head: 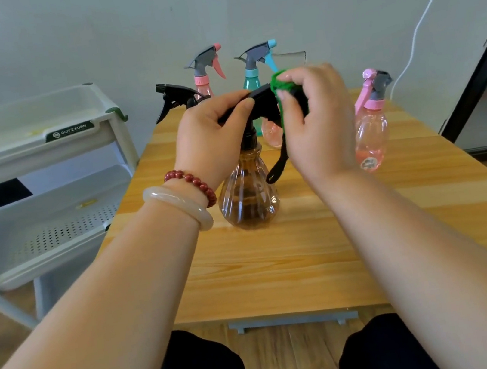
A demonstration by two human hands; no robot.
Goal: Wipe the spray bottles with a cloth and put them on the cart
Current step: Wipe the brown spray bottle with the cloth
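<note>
Wooden table (278, 258), white cart (25, 147) parked just left of it.
Brown bottle (248, 196) stands mid-table; left hand (209, 135) pinches its black sprayer head (262, 104), right hand (318, 122) has a green cloth (279, 81) squeezed round the far end.

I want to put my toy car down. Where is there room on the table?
Bare wood lies on the table between the brown bottle and the near edge, and at the right side in front of the pink bottle. The back is crowded: the teal bottle, a black sprayer and more stand close together there.
</note>
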